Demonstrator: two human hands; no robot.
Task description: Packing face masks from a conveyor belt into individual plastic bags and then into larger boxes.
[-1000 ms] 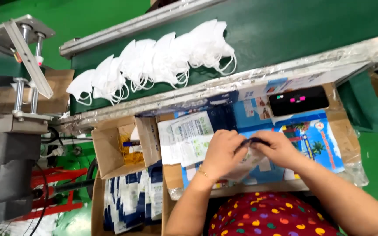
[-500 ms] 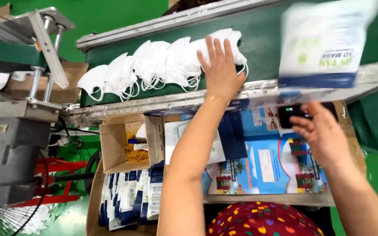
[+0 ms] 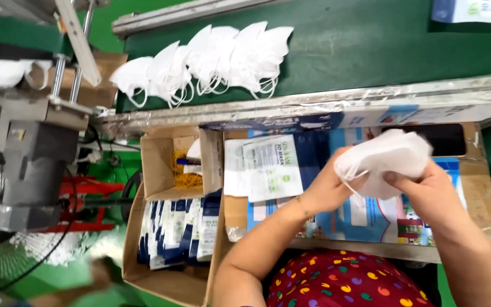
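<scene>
Green conveyor belting fills the far side, a row of white masks lying on it beside a metal rail. Below, both hands pinch a small stack of white masks: left hand curled under its near edge, right hand gripping from the other side. White-and-green flat pouches lie just left of them. Blue packets stand packed in an open carton. A pale package is cut off at top right.

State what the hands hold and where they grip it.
Both hands hold a small stack of white masks: the left hand grips its left end, the right hand pinches the lower right edge.
</scene>
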